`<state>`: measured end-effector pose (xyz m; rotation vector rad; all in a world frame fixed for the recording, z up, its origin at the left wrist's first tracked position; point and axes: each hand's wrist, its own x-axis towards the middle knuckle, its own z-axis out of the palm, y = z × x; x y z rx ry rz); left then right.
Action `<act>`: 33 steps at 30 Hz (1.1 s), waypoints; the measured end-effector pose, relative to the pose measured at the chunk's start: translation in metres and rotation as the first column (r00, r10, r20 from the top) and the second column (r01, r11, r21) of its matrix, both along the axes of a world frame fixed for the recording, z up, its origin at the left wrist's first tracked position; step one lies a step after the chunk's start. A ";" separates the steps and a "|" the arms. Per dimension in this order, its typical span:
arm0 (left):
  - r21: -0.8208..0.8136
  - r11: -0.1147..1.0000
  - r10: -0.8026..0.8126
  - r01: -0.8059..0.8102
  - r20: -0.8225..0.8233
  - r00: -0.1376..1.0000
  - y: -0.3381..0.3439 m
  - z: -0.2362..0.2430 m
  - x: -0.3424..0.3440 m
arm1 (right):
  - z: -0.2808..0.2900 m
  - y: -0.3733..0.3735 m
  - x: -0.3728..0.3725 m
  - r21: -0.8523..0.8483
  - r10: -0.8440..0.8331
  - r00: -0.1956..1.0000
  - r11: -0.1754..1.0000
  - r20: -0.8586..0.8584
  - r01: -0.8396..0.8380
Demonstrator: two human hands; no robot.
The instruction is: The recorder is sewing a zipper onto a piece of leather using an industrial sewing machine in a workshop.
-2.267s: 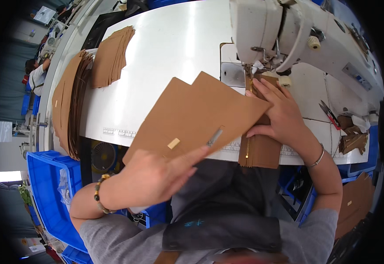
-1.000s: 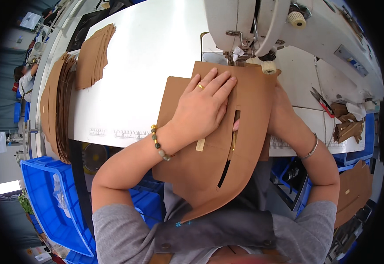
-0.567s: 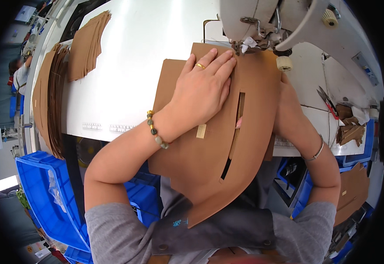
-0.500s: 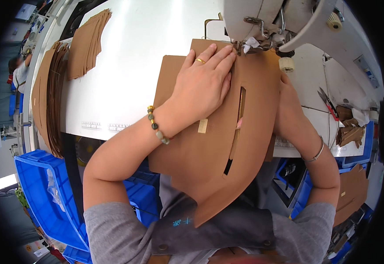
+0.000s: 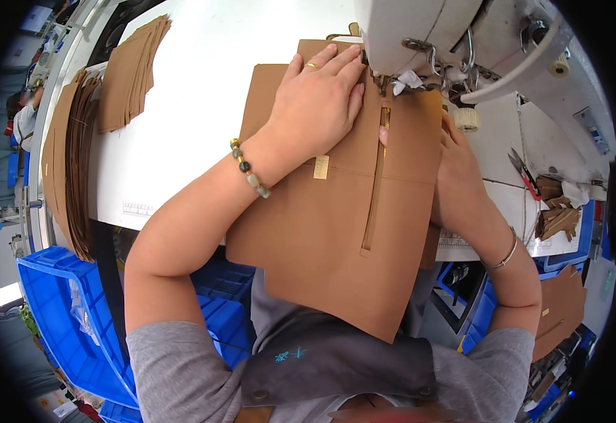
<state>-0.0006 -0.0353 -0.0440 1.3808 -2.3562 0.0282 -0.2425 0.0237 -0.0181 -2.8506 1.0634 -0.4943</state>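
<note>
A brown flat panel [image 5: 301,233], leather-like, lies partly on the white table under the sewing machine's presser foot [image 5: 383,86]. Its near end hangs over the table edge toward my lap. A long narrow slot in it shows gold zipper teeth [image 5: 387,151], and a bit of fingertip shows through near the slot's far end. My left hand [image 5: 322,102] rests flat on the panel, fingers stretched beside the foot. At the panel's right edge my right hand [image 5: 456,173] grips it, with part of the hand hidden beneath.
The sewing machine [image 5: 421,35] rises at the far right. Stacks of brown pieces [image 5: 135,74] lie on the left. Red-handled snips [image 5: 525,173] and brown scraps [image 5: 558,215] lie at right. Blue crates [image 5: 75,317] stand below the table's left side.
The panel has moved away from me and turned, so its slot's far end now sits just before the presser foot. My left hand has slid forward with it. The near corner has flattened.
</note>
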 end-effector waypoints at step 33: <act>0.117 0.978 -0.172 0.172 -0.010 0.985 0.057 0.017 0.007 | -0.005 -0.001 0.000 -0.068 0.017 0.996 0.998 0.089 -0.011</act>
